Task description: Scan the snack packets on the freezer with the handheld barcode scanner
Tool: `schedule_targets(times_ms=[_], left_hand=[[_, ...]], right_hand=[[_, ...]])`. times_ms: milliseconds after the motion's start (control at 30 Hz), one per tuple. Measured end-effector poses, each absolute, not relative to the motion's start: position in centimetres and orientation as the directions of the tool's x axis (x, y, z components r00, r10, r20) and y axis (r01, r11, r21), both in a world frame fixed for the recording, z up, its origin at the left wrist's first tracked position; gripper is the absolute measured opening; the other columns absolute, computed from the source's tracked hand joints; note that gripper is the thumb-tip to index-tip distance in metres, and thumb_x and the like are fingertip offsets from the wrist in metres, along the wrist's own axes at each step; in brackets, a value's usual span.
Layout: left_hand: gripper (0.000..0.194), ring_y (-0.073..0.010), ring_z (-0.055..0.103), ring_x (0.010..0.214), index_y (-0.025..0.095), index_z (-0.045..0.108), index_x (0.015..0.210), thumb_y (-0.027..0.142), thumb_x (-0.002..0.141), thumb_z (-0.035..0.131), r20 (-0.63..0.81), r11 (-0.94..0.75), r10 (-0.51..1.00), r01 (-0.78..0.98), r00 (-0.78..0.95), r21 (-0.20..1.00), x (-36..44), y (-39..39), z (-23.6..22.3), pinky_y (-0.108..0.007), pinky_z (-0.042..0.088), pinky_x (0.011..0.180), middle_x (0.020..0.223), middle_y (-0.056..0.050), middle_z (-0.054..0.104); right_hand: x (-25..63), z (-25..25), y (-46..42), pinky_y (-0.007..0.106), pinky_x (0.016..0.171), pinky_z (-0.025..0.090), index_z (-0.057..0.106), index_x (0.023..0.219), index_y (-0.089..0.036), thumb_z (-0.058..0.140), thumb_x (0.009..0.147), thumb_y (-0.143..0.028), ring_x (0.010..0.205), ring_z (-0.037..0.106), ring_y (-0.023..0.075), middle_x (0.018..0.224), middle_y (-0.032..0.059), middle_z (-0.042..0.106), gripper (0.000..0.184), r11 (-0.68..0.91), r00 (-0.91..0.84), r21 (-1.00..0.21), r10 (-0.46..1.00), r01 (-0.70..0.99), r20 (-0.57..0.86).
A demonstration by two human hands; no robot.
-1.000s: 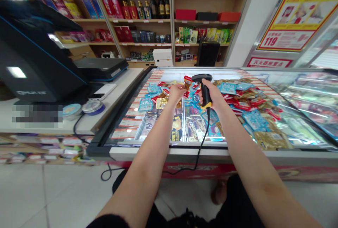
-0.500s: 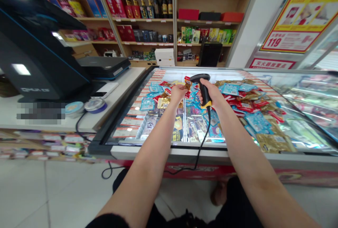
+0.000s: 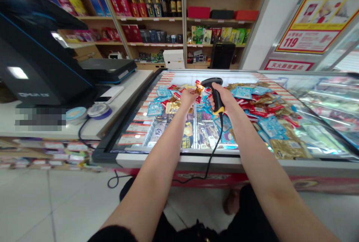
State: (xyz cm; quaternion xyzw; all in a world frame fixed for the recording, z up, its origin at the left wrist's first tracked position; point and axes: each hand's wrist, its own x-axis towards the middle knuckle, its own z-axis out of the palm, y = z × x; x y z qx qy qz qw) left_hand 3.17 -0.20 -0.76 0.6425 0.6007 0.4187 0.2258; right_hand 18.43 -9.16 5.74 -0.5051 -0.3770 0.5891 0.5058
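Observation:
My right hand [image 3: 223,97] is closed round the grip of a black and yellow barcode scanner [image 3: 215,94], whose head points left. Between the fingers of my left hand [image 3: 188,98] is a small red and gold snack packet [image 3: 199,87], lit brightly just in front of the scanner head. Both hands are above the freezer's glass top [image 3: 134,126]. Loose blue, red and gold snack packets lie around them, with a large pile [image 3: 260,104] on the right and a smaller group [image 3: 155,108] on the left. The scanner's cable [image 3: 214,156] hangs over the front edge.
On the left, a white counter [image 3: 112,117] carries a dark checkout machine [image 3: 42,59], a flat black scale [image 3: 109,69], a phone [image 3: 108,95] and two round tubs. Shelves [image 3: 151,18] of bottles and boxes stand behind the freezer. A wall poster [image 3: 314,21] is at the right.
A bright light from the scanner now falls on the packet in my left hand. Both hands keep nearly the same place, and the view has shifted slightly.

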Motion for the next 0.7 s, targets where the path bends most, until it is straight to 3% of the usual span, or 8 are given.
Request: schedule_targets(times_ms=[233,700], left_hand=[[0.018,-0.0221,0.071,0.091,0.015,0.077,0.09,0.019,0.075,0.067,0.308,-0.216,0.95,0.613,-0.047,0.76,3.23,-0.17,-1.03,-0.028,0.051,0.083,0.093,-0.007,0.077],[0.022,-0.0217,0.07,0.097,0.017,0.076,0.095,0.023,0.077,0.066,0.28,-0.166,0.957,0.65,-0.075,0.741,3.27,-0.62,-0.7,-0.027,0.049,0.085,0.1,-0.006,0.077]], right_hand=[[18.7,5.63,-9.33,0.026,0.032,0.045,0.053,0.071,-0.021,0.053,0.099,-0.049,0.033,0.05,0.0151,0.045,0.0015,0.056,0.04,-0.215,0.024,-0.955,0.974,-0.205,-0.225],[18.85,5.51,-9.67,0.024,0.032,0.044,0.052,0.074,-0.021,0.053,0.099,-0.05,0.032,0.05,0.0138,0.046,0.0006,0.056,0.039,-0.216,-0.024,-0.942,0.976,-0.257,-0.218]])
